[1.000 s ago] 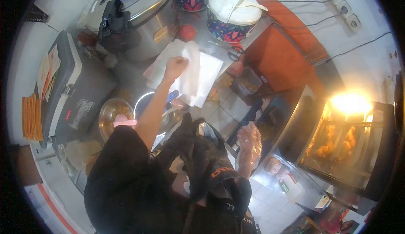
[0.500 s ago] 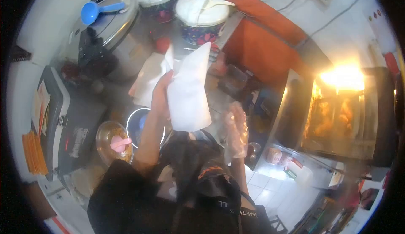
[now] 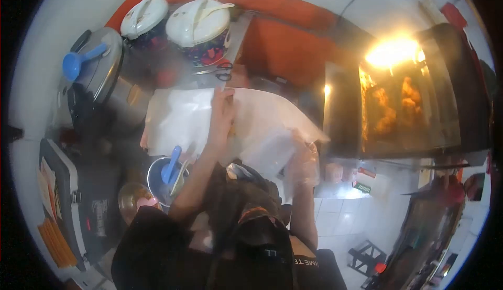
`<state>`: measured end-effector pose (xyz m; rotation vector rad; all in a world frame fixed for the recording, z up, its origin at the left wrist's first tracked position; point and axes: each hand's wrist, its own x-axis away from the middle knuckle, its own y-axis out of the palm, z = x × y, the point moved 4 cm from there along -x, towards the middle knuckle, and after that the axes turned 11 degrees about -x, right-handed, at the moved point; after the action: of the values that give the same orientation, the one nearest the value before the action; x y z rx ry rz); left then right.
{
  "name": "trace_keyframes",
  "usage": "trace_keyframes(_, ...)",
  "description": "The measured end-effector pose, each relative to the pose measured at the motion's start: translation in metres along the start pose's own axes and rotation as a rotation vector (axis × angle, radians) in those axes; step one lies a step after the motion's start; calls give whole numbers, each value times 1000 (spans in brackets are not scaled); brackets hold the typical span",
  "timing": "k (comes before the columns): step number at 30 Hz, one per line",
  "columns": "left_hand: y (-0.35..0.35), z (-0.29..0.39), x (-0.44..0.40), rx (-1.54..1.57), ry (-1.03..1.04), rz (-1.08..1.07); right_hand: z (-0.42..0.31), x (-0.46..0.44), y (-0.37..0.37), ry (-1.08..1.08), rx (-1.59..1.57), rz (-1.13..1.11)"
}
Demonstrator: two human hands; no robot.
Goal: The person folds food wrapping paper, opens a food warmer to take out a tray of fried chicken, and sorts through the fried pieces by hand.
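A large sheet of white wrapping paper point(image 3: 267, 109) is spread out in front of me, its right corner lifted. My left hand point(image 3: 222, 113), bare, has its fingers closed on the paper near the sheet's left part. At the right edge, my right hand point(image 3: 304, 159) wears a clear plastic glove and grips the paper; its fingertips are partly hidden by the sheet. More white paper point(image 3: 181, 114) lies to the left, beneath my left hand. Just below that stands a bowl point(image 3: 152, 182) with a blue-handled spoon point(image 3: 171, 165) and a pale spoon in it.
Two patterned pots with white lids point(image 3: 196, 31) stand at the back, near scissors point(image 3: 224, 71). A large metal pot point(image 3: 94, 75) carries a blue ladle point(image 3: 78, 62). A lit glass case point(image 3: 401, 112) with fried-looking food is at right. A dark box point(image 3: 99, 211) stands at left.
The paper, held up in my left hand before, is now spread wide to the right. My right hand, apart and open earlier, has moved up onto its right edge. The view has shifted.
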<state>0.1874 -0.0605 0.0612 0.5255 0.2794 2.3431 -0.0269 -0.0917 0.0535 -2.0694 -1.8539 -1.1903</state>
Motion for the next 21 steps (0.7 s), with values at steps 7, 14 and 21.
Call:
trace_keyframes(7, 5, -98, -29, -771, 16, -599, -8, -28, -63, -109, -38, -136)
trace_keyframes(14, 12, -93, -29, -601, -155, -694, -11, -36, -116, -379, 1, -125)
trace_keyframes(21, 17, -53, -18, -568, 15, -717, -19, -22, -116, -457, -24, -87)
